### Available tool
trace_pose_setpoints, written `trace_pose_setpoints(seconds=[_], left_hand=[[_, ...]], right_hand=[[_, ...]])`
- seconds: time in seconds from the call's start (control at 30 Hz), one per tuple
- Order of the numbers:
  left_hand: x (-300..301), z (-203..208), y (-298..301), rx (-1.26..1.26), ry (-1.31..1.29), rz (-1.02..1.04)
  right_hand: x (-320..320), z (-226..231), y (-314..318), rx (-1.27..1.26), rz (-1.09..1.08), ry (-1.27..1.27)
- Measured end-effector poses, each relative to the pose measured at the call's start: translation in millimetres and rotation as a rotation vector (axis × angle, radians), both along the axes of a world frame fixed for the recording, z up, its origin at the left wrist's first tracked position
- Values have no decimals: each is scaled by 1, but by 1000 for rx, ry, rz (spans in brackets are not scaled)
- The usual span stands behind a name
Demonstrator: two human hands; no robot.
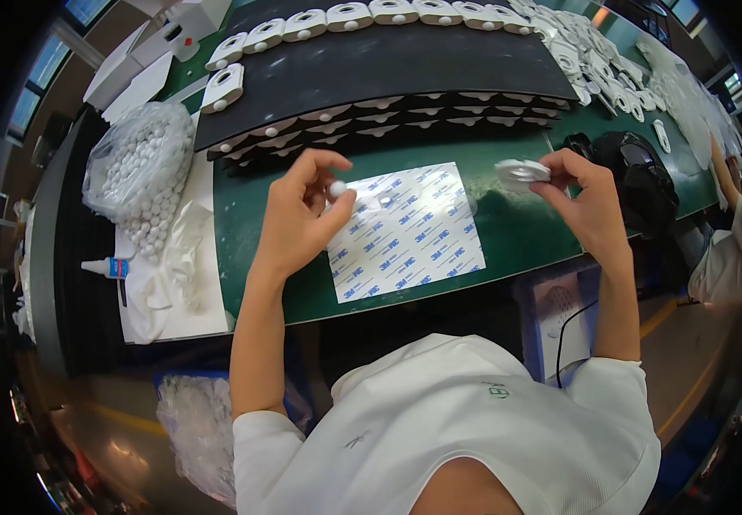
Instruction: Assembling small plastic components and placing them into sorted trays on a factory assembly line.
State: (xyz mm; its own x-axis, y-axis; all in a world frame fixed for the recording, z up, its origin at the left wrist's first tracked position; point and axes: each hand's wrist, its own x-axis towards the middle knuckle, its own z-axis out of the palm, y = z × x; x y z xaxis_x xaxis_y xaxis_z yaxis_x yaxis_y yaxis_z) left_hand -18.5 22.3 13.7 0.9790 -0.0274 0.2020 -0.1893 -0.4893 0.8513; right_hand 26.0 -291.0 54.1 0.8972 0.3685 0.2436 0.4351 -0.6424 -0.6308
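Note:
Over the left edge of a white sheet with blue print (405, 232), my left hand (298, 215) pinches a small white ball (337, 188) close to the thumb tip. To the right of the sheet, my right hand (587, 199) grips a flat white plastic part (521, 174) with a ring-shaped opening. The part is slightly blurred and held above the green table (521, 227). Both hands are apart from each other and raised off the surface.
Stacked black boards (388, 73) carry rows of white parts at the back. White parts (594, 64) are heaped far right, near a black bag-like object (641, 180). At left are a bag of white balls (139, 163) and a small glue bottle (106, 268). Another person's arm (720, 176) shows at right.

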Motion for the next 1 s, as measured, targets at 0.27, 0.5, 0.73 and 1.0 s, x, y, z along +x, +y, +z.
trace_pose_setpoints(seconds=[0.27,0.5,0.73,1.0], left_hand=[[8,-5,4,-175,-51,114],[11,-12,7,-239,-164,147],[10,-11,8,-227,-162,110],[9,-11,9,-402,-103,83]], right_hand=[[10,-57,78,634,232,390],[8,-72,102,582,263,421],[4,-63,103,398,245,327],[6,-70,97,468,199,335]])
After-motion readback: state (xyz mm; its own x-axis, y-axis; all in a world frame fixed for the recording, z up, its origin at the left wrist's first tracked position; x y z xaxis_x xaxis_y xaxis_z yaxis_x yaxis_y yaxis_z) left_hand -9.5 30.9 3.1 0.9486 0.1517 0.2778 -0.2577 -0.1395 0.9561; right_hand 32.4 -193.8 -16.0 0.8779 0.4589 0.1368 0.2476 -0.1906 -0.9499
